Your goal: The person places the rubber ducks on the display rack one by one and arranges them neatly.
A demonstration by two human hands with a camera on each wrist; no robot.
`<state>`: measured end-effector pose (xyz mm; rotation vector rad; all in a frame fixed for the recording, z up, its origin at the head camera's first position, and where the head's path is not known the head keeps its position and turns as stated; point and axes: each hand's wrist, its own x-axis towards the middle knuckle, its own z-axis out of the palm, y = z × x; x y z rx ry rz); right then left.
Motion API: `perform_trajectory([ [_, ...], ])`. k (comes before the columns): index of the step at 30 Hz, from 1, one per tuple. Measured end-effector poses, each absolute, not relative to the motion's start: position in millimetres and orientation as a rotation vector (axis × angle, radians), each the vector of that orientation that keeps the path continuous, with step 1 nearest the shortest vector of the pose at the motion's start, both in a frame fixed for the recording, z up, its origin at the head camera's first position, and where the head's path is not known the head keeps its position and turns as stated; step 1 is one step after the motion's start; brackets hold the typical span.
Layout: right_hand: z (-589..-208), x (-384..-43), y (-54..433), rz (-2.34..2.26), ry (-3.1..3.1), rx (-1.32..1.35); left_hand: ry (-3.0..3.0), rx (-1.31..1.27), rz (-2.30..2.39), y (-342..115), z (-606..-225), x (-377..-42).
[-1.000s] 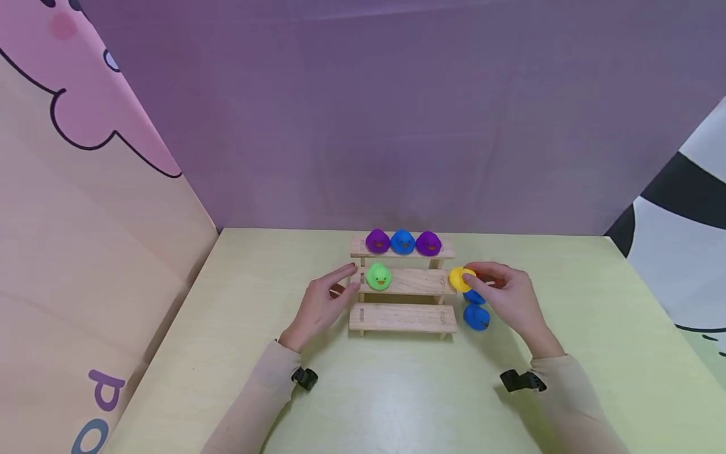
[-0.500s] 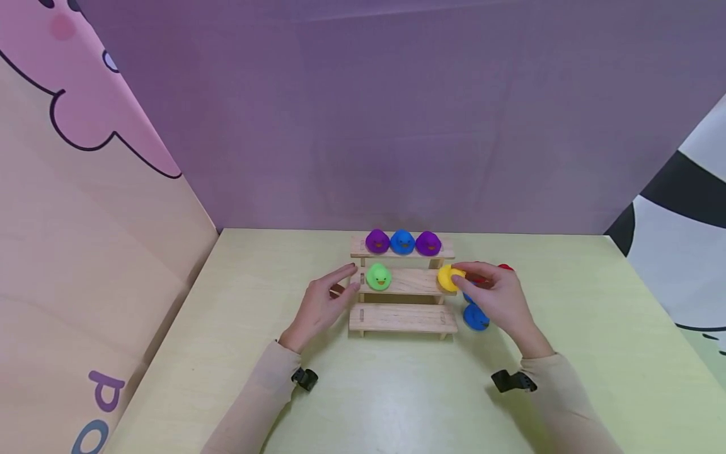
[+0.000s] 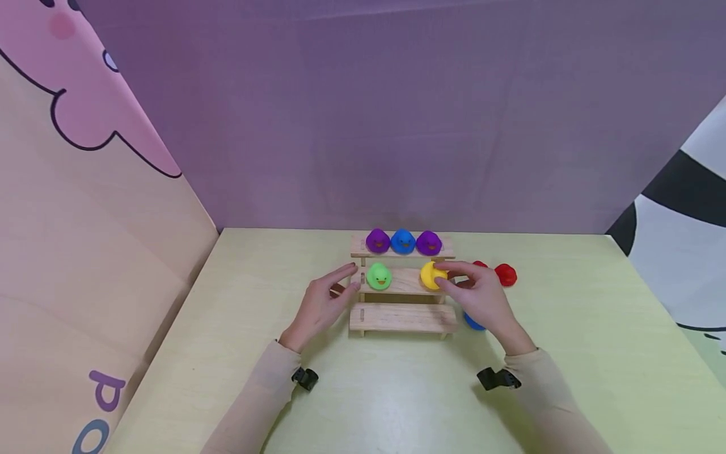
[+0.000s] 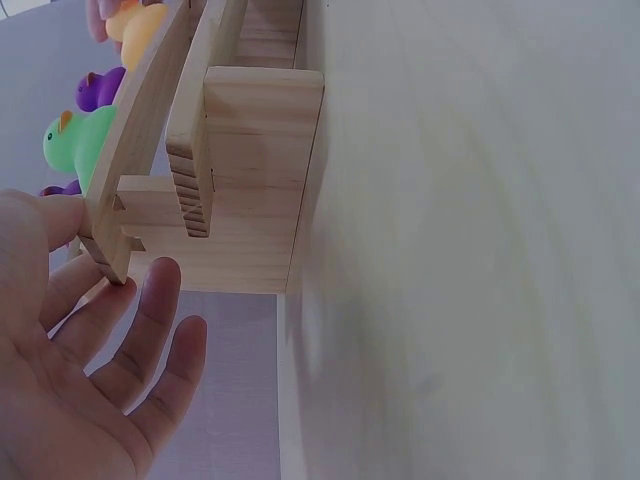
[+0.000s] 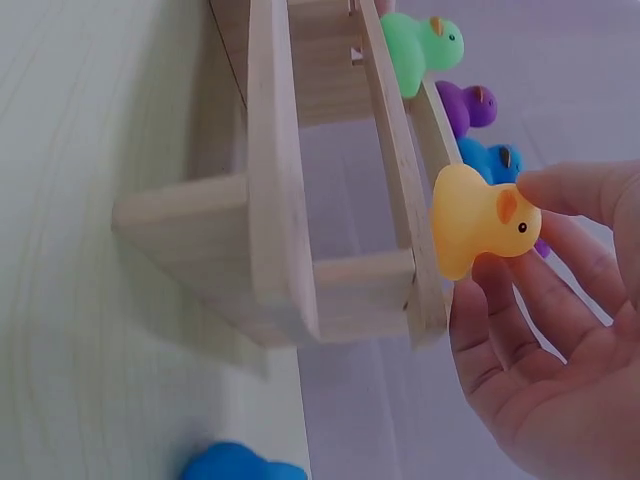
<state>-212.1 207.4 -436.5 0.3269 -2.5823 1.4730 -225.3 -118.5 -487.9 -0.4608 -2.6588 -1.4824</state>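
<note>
A three-step wooden rack (image 3: pixel 403 317) stands on the table. My left hand (image 3: pixel 317 309) grips the left end of its middle step; the left wrist view has the thumb (image 4: pixel 62 215) over the board and fingers beneath. My right hand (image 3: pixel 488 302) pinches a yellow toy duck (image 3: pixel 429 275) by the head, at the right part of that same step. In the right wrist view the yellow duck's base is right at the board. A green toy duck (image 3: pixel 379 276) sits near the middle step's left end. On the top step a blue duck (image 3: pixel 403 241) sits between two purple ducks (image 3: pixel 377 241).
Right of the rack lie a blue duck (image 3: pixel 473 320), partly behind the right hand, and two red ducks (image 3: pixel 505 275), one mostly covered by that hand. A purple cloth wall (image 3: pixel 397 126) rises behind the table (image 3: pixel 397 391).
My right hand has moved left with the yellow duck, from beside the rack to over the middle step. The red ducks have come into view behind it. The left hand has stayed still.
</note>
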Motion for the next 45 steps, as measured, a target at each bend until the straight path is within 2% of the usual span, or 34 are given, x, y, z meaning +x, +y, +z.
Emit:
perform_trajectory([
  [45, -438.2, -222.9, 157.7, 1.454, -2.716, 0.325, -2.654, -0.471, -1.458, -118.6, -485.2, -222.7],
])
